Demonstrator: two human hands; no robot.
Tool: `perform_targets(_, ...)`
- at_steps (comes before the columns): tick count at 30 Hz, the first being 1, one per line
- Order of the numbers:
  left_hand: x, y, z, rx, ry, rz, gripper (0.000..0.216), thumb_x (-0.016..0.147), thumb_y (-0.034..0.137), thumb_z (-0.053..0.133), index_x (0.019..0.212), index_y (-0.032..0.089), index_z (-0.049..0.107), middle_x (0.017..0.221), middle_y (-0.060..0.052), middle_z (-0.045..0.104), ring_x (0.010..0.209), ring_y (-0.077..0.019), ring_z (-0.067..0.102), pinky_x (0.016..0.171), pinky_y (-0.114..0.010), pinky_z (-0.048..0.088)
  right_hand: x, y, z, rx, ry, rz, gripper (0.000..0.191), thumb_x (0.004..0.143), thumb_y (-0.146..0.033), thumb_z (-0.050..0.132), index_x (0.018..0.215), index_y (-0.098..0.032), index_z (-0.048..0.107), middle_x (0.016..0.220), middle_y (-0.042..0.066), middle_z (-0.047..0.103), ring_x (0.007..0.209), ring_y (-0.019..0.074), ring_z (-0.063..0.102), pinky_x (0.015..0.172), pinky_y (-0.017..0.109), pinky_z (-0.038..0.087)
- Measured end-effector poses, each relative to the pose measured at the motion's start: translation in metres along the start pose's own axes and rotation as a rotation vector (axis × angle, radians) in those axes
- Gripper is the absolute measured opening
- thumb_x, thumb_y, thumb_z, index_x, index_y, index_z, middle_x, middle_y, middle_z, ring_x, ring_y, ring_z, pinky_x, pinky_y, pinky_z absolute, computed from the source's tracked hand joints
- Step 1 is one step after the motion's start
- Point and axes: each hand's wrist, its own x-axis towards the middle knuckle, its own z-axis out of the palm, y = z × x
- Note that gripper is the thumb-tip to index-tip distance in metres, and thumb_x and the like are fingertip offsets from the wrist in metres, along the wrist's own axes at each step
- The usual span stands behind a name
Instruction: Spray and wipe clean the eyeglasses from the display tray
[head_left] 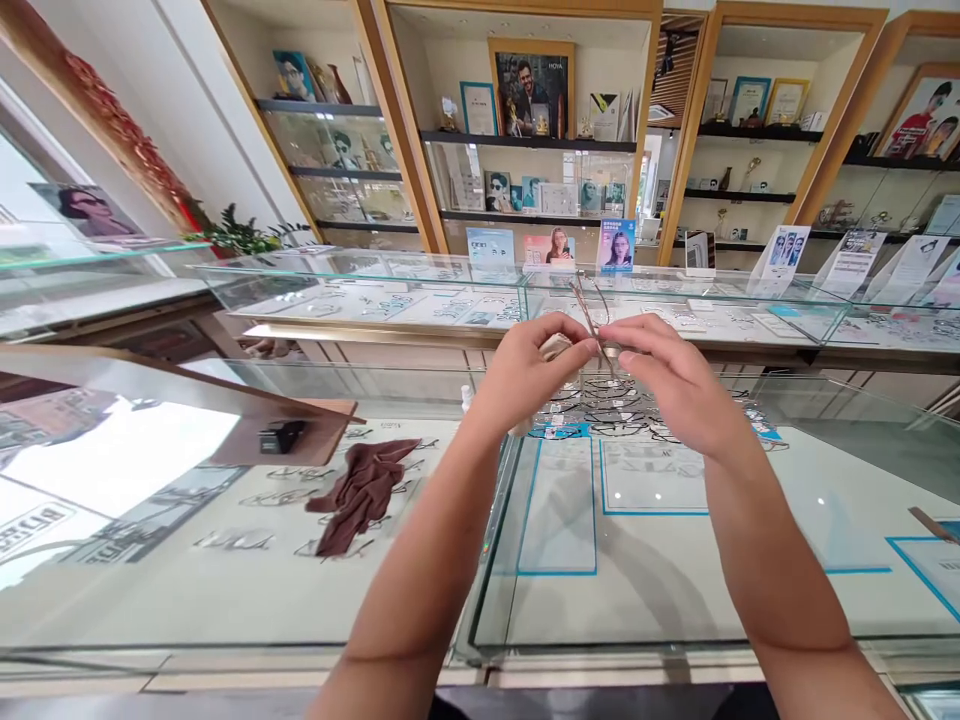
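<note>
In front of me, above the glass counter, I hold a pair of eyeglasses (584,303) with its thin arms pointing up and away. My left hand (536,365) pinches the frame between thumb and fingers, and a pale cloth (553,348) is bunched against its palm. From the other side my right hand (671,375) is closed at the frame with its fingertips. The lenses are mostly hidden by my fingers. Beneath my hands, several eyeglass frames (615,415) lie in rows on the counter.
A dark brown cloth (367,490) lies crumpled on the left counter among several glasses. A wooden board (281,445) with a small black object juts in at left. Blue-edged sheets (556,572) show under the glass. Another display case (390,325) stands beyond, with shelves behind.
</note>
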Motion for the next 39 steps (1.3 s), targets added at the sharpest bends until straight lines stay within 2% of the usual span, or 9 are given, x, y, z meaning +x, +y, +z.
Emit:
perform_targets(4,-0.001,0.004,-0.001,-0.081,-0.012,0.002,0.018,0.088,0.036,0.071,0.083,0.019,0.068,0.082,-0.001,0.067,0.069,-0.0104,0.053,0.065,-0.027,0.043,-0.004,-0.009,0.003,-0.021,0.035,-0.003,0.031,0.101,-0.028,0.053,0.121,-0.033,0.076,0.130,0.004,0.068,0.132,0.0285,0.058,0.116,0.056,0.044)
perform_targets(10,-0.001,0.002,0.001,-0.097,0.019,-0.038,0.022,0.088,0.040,0.071,0.081,0.020,0.064,0.074,0.000,0.064,0.061,-0.0095,0.047,0.057,-0.026,0.038,-0.005,-0.013,0.002,-0.024,0.004,-0.038,0.034,0.102,-0.029,0.052,0.125,-0.036,0.076,0.122,0.004,0.070,0.123,0.0280,0.061,0.111,0.054,0.047)
perform_targets(15,-0.001,0.001,0.000,-0.113,0.002,-0.064,0.019,0.089,0.037,0.068,0.081,0.020,0.063,0.071,0.000,0.063,0.057,-0.0083,0.042,0.055,-0.026,0.033,-0.007,-0.016,0.000,-0.194,0.005,-0.112,0.039,0.104,-0.026,0.048,0.129,-0.039,0.075,0.115,0.003,0.072,0.114,0.0279,0.063,0.105,0.054,0.046)
perform_targets(20,-0.003,0.008,-0.013,-0.102,-0.186,-0.109,0.018,0.087,0.036,0.066,0.081,0.020,0.063,0.072,0.000,0.065,0.057,-0.0088,0.041,0.055,-0.026,0.031,-0.007,-0.017,-0.005,-0.546,0.027,-0.308,0.043,0.101,-0.016,0.051,0.121,-0.043,0.077,0.106,0.004,0.072,0.109,0.0303,0.057,0.100,0.054,0.038)
perform_targets(23,-0.003,0.010,-0.021,-0.095,-0.314,-0.137,0.017,0.085,0.036,0.065,0.079,0.020,0.064,0.070,0.000,0.064,0.064,-0.0114,0.049,0.059,-0.026,0.035,-0.008,-0.018,-0.005,-0.650,0.001,-0.367,0.034,0.101,-0.019,0.055,0.109,-0.041,0.080,0.103,0.004,0.069,0.106,0.0300,0.053,0.097,0.053,0.034)
perform_targets(26,-0.002,0.008,-0.024,-0.131,-0.350,-0.152,0.019,0.083,0.036,0.064,0.074,0.020,0.062,0.067,0.002,0.058,0.062,-0.0110,0.047,0.059,-0.026,0.035,-0.010,-0.020,-0.004,-0.689,-0.011,-0.379,0.026,0.102,-0.026,0.059,0.098,-0.038,0.081,0.098,0.005,0.066,0.103,0.0292,0.050,0.095,0.052,0.032)
perform_targets(30,0.001,0.002,-0.022,-0.198,-0.310,-0.233,0.018,0.080,0.038,0.064,0.074,0.021,0.059,0.059,0.005,0.040,0.051,-0.0096,0.032,0.050,-0.026,0.023,-0.014,-0.023,-0.005,-0.709,-0.006,-0.396,0.025,0.103,-0.029,0.059,0.091,-0.037,0.080,0.092,0.004,0.065,0.098,0.0277,0.049,0.092,0.051,0.033)
perform_targets(33,0.003,0.000,-0.022,-0.251,-0.221,-0.290,0.015,0.077,0.036,0.063,0.074,0.022,0.056,0.057,0.005,0.035,0.049,-0.0097,0.028,0.047,-0.026,0.020,-0.015,-0.024,-0.009,-0.722,-0.012,-0.398,0.024,0.102,-0.031,0.060,0.087,-0.034,0.078,0.090,0.005,0.065,0.096,0.0276,0.049,0.090,0.051,0.034)
perform_targets(39,0.010,-0.002,-0.022,-0.358,0.130,-0.307,0.016,0.068,0.034,0.063,0.073,0.022,0.052,0.060,0.005,0.037,0.052,-0.0091,0.030,0.045,-0.024,0.022,-0.015,-0.020,-0.012,-0.704,-0.031,-0.359,0.022,0.100,-0.028,0.062,0.080,-0.029,0.070,0.093,0.005,0.068,0.096,0.0287,0.052,0.089,0.052,0.036)
